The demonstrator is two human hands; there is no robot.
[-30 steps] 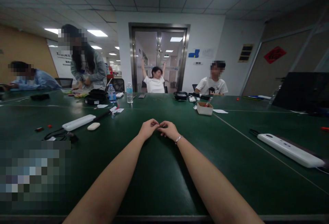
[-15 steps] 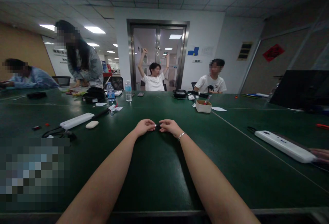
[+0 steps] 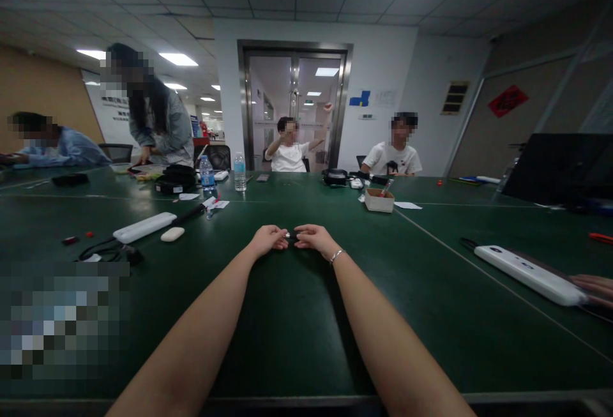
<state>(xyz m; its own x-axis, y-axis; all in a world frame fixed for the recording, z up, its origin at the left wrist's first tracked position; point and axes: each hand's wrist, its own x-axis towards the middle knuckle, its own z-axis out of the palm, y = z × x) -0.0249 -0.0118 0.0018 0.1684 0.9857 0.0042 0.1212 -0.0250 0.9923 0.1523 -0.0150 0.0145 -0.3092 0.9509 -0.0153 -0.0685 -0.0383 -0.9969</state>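
Observation:
Both hands meet over the middle of the green table (image 3: pixel 297 315). Between them is a small dark item with a shiny silver end (image 3: pixel 290 235), too small to name. My left hand (image 3: pixel 269 240) pinches the silver end with thumb and fingers. From the other side, my right hand (image 3: pixel 313 240) closes its fingertips on the dark part. A silver bracelet (image 3: pixel 336 256) circles my right wrist.
Left of my hands lie a white power bank-like device (image 3: pixel 145 227) with black cables and a white oval case (image 3: pixel 172 234). Ahead stand water bottles (image 3: pixel 240 172) and a small box (image 3: pixel 379 200). Another long white device (image 3: pixel 529 273) lies right, near another person's hand (image 3: pixel 594 286).
My hands stay almost in place, still on the small item; a little more of its silver end shows. Across the table, a seated person lowers one raised arm toward the head.

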